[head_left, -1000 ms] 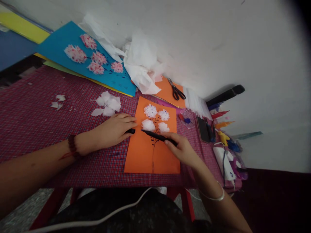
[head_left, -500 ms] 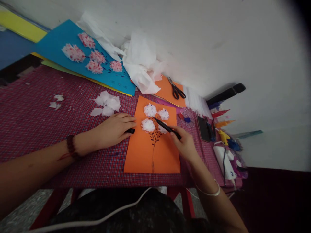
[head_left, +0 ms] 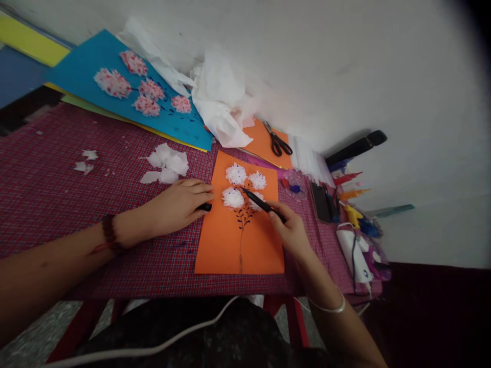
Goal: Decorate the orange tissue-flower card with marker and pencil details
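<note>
In my right hand (head_left: 289,227) is a black marker (head_left: 261,202), gripped like a pen. Its tip points at the stems between the white paper flowers on an orange sheet (head_left: 222,245). Dark leaves and a thin stem are drawn below those flowers, and the marker and hand partly cover the lower right flower (head_left: 258,196). My left hand (head_left: 180,204) lies at the sheet's left edge, fingertips on the paper. A black marker cap (head_left: 205,207) pokes out from under its fingers, held there.
Torn white tissue (head_left: 168,162) lies left of the sheet. Behind are a blue sheet (head_left: 88,61) with pink flowers, crumpled tissue (head_left: 220,97) and scissors (head_left: 276,143). To the right are a small clear dish (head_left: 295,185), a phone (head_left: 320,203), paint tubes (head_left: 353,194) and a white device (head_left: 353,255).
The marker tip has shifted very slightly down and left among the stems. My left hand keeps its place on the sheet's edge; the whole view has drifted slightly.
</note>
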### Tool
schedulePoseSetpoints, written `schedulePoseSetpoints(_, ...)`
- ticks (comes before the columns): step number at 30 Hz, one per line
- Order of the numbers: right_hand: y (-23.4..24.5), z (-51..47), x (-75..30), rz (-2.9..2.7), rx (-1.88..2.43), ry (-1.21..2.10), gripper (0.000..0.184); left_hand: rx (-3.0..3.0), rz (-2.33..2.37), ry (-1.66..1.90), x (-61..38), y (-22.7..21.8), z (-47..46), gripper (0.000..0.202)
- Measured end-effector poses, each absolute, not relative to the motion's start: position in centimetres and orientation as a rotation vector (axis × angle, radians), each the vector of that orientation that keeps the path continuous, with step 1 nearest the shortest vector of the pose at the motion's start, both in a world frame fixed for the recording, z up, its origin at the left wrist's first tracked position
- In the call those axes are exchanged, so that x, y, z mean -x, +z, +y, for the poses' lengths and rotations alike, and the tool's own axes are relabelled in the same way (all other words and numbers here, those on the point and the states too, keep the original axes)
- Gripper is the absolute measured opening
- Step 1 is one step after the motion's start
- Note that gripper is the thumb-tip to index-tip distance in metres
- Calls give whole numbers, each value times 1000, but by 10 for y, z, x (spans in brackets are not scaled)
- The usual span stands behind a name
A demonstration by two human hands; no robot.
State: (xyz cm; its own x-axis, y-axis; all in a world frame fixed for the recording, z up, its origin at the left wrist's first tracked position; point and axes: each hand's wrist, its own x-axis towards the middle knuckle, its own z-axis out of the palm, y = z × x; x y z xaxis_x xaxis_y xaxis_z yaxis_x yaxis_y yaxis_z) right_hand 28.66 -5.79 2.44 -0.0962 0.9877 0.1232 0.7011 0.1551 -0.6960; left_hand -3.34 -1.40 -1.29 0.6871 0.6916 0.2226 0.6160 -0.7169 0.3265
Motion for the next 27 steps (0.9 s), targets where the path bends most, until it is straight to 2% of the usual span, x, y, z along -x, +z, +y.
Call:
schedulePoseSetpoints(7, 35, -57, -276, -1971, 1517, 736, 27, -2660, 1051, 505, 33, -13, -15, 34)
schedulePoseSetpoints(19, 112, -11, -253, -2395, 1574, 489, 26, -2727, 1012, 535, 33, -14, -14, 31)
schedulePoseSetpoints(22, 102, -17, -265, -2320, 1524, 529, 28, -2725, 1002, 530, 33, -14, -14, 32)
schedulePoseSetpoints(27, 51, -39, -294, -2100, 1501, 614, 20, -2706, 1023, 472, 34, -12, -14, 32)
